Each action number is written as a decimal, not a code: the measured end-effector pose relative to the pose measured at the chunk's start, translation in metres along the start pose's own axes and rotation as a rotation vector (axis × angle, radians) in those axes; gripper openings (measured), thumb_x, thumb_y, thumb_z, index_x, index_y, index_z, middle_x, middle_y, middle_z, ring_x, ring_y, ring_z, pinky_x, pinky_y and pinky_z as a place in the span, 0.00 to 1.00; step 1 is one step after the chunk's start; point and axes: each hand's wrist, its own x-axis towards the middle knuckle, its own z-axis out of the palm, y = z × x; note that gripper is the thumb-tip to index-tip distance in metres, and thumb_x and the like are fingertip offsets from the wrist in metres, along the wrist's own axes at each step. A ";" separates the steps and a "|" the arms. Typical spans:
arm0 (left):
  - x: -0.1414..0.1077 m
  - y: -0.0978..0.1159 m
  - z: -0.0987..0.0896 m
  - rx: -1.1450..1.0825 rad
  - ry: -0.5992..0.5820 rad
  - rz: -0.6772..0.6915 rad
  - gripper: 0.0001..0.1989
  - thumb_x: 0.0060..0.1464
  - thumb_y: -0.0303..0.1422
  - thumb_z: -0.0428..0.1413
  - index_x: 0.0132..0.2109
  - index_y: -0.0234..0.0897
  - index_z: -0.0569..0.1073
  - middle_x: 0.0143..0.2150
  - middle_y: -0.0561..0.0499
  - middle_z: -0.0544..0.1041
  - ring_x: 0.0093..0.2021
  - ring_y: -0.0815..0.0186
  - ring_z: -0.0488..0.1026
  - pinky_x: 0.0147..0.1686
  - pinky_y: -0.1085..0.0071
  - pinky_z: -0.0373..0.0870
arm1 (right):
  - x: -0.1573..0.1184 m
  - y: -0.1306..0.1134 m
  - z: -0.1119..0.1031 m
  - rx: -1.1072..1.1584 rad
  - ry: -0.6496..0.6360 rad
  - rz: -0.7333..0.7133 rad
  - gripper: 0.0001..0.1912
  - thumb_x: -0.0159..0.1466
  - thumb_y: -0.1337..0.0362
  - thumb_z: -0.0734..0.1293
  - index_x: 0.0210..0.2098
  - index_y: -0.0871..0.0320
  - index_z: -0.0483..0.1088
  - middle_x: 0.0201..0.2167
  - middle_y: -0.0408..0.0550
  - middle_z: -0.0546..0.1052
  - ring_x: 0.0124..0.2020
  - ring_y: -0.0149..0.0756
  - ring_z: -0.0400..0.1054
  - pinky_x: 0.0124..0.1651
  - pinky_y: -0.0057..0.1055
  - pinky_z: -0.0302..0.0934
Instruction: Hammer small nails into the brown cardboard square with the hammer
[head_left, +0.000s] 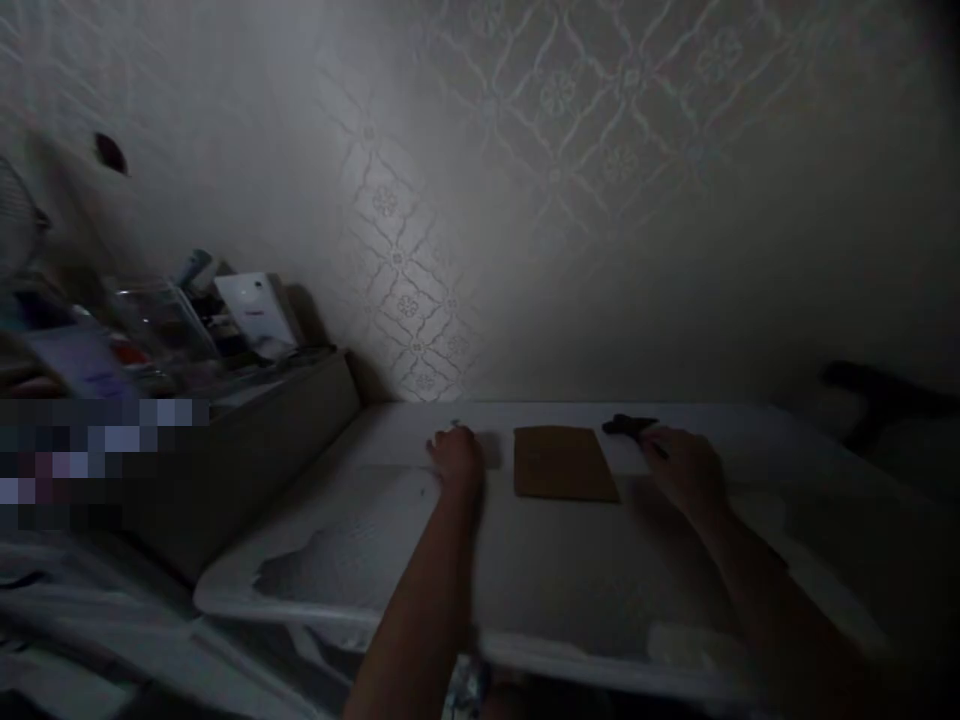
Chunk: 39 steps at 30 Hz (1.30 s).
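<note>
On the white table, my left hand (456,455) rests low with its fingers curled, left of a flat brown square piece (562,464). A tiny pale thing (454,424) shows just beyond its fingertips, too small to name. To the right of the brown piece, my right hand (686,468) has its fingers closed at the near end of a small dark object (626,425). The object's kind is hard to make out in the dim light. The brown piece lies flat between my two hands, and neither hand touches it.
A patterned wall (555,230) stands behind the white table (555,590). On the left, a cabinet (300,430) carries a white box (256,308), a clear container (161,315) and other clutter. A dark shape (877,395) sits at the far right.
</note>
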 end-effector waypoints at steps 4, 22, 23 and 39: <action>0.001 0.002 0.000 -0.062 0.000 -0.016 0.15 0.57 0.27 0.49 0.46 0.39 0.77 0.45 0.42 0.78 0.50 0.56 0.72 0.49 0.63 0.62 | 0.000 -0.004 0.001 0.052 0.017 -0.028 0.15 0.59 0.65 0.58 0.40 0.58 0.75 0.39 0.52 0.78 0.41 0.43 0.70 0.47 0.38 0.61; -0.027 0.046 0.010 -0.851 -0.286 0.340 0.09 0.53 0.28 0.56 0.39 0.32 0.80 0.36 0.47 0.80 0.37 0.64 0.76 0.38 0.73 0.70 | -0.024 -0.036 0.030 0.248 -0.396 -0.425 0.23 0.64 0.56 0.58 0.56 0.58 0.66 0.59 0.56 0.66 0.61 0.45 0.57 0.62 0.45 0.51; -0.027 0.047 0.012 -0.811 -0.295 0.367 0.09 0.53 0.29 0.56 0.39 0.32 0.80 0.36 0.48 0.80 0.37 0.64 0.76 0.39 0.73 0.70 | -0.024 -0.036 0.030 0.250 -0.398 -0.427 0.23 0.64 0.57 0.58 0.56 0.58 0.66 0.59 0.56 0.66 0.61 0.45 0.57 0.62 0.45 0.51; -0.024 0.048 0.025 -0.704 -0.298 0.435 0.09 0.55 0.30 0.56 0.40 0.35 0.80 0.39 0.49 0.80 0.39 0.65 0.76 0.43 0.72 0.68 | -0.023 -0.037 0.029 0.247 -0.404 -0.413 0.23 0.63 0.57 0.59 0.55 0.58 0.68 0.58 0.57 0.66 0.61 0.45 0.58 0.61 0.44 0.52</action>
